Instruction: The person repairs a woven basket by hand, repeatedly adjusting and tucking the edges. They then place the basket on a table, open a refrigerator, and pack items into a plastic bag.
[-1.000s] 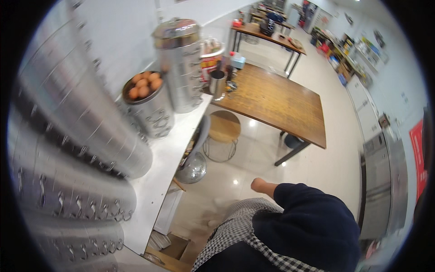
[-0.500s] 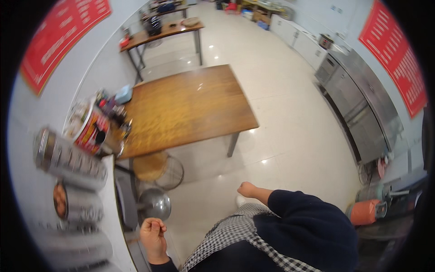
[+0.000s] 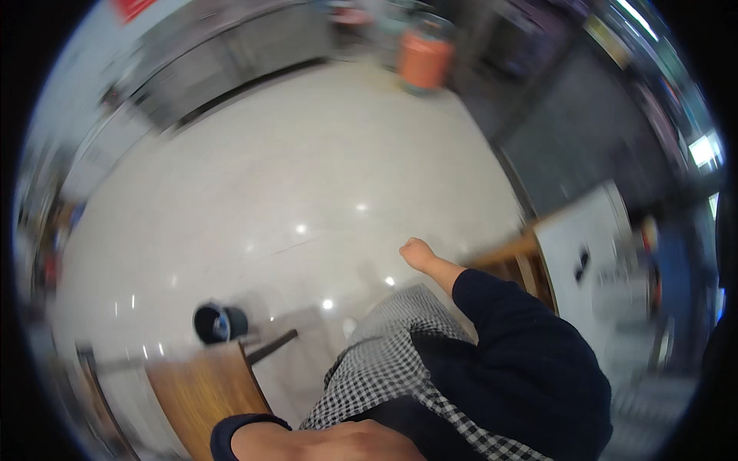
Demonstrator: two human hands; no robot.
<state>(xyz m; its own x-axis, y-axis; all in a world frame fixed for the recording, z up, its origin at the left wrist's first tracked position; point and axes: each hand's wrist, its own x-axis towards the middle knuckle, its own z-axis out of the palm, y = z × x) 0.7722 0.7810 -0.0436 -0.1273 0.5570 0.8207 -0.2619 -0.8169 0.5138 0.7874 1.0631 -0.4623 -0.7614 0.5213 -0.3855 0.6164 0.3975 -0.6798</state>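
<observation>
My right hand (image 3: 417, 253) hangs in front of me above the tiled floor, its fingers curled into a fist with nothing showing in them. It touches nothing. Across the lower edge, close to my body, lies my left hand (image 3: 361, 444) with its forearm bared below a dark sleeve. Its fingers are cut off by the picture's edge, so what they do is hidden. Below my hands hangs a black-and-white checked apron (image 3: 384, 349). A brown wooden table (image 3: 204, 388) is nearest my left arm.
A dark bucket (image 3: 221, 323) stands on the floor beyond the wooden table. At the far side are a steel cabinet (image 3: 231, 58) and an orange gas cylinder (image 3: 424, 60). On my right stands a white-topped table (image 3: 573, 246) with blurred containers.
My view has swung far to the right, bringing the gas cylinder to the top. My left hand has moved from the left side in across my body. My right hand stays a fist.
</observation>
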